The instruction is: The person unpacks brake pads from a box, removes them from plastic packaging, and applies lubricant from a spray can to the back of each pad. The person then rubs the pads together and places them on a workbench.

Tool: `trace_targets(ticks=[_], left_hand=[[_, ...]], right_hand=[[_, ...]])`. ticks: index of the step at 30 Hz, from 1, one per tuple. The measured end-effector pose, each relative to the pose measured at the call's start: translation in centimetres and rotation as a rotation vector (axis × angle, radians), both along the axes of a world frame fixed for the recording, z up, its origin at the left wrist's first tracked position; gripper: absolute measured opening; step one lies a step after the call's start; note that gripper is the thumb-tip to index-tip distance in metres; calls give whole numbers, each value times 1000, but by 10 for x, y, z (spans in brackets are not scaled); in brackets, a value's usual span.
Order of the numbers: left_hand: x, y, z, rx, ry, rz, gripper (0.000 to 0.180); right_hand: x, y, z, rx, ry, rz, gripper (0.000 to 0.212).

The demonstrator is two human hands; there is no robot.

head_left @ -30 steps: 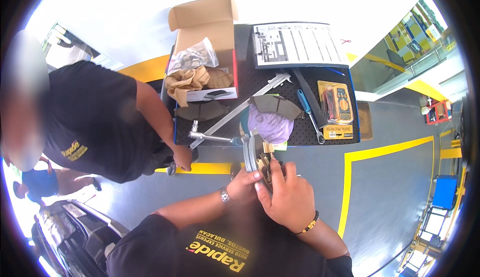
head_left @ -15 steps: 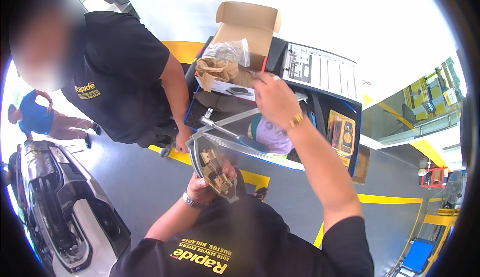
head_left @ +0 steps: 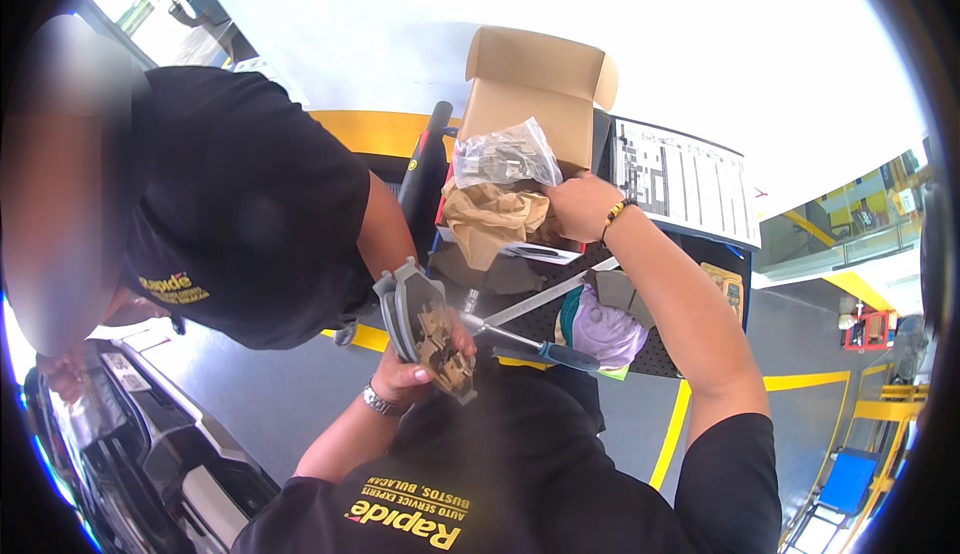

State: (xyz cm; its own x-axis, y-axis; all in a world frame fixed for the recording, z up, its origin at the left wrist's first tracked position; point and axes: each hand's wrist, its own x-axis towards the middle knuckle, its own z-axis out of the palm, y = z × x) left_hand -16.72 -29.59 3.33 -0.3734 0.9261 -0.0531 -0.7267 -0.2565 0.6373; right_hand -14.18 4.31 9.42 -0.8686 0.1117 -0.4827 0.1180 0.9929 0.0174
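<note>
Your right hand (head_left: 583, 206) has gone from the near right corner of the open cardboard box (head_left: 535, 94), where it was half a second ago, to inside it, next to the clear plastic bag (head_left: 505, 159) and the crumpled brown paper (head_left: 490, 216). A second ago both your hands were at the brake pads (head_left: 432, 329); now your left hand (head_left: 403, 374) alone bears them, so the work at the pads seems paused while you reach. Your left fingers are clamped on the lower part of the stack, thumb on the near side and fingertips showing on the far side. Your right fingertips are hidden by the hand and the box, so I cannot tell whether they are apart or together. The pads are held up off the dark perforated table (head_left: 652, 356), left of the ratchet (head_left: 525, 342) and near the co-worker's arm (head_left: 388, 229). Their long axis slants, the upper end pointing away from you and to your left, the lower end toward your body and to your right. The grey edges face left, and the face with the brass-coloured clips (head_left: 437, 332) turns right and up.
</note>
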Motion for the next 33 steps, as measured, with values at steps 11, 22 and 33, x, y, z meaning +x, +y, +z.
trace_targets(ticks=[11, 22, 33], left_hand=[[-50, 29, -9, -4, 26, 54, 88], [-71, 57, -4, -45, 126, 134, 86], [-77, 69, 0, -83, 254, 133, 88]], right_hand=[[-18, -23, 4, 156, 134, 85, 15], [-15, -14, -43, -82, 55, -117, 29], [-34, 20, 55, -62, -8, 50, 42]])
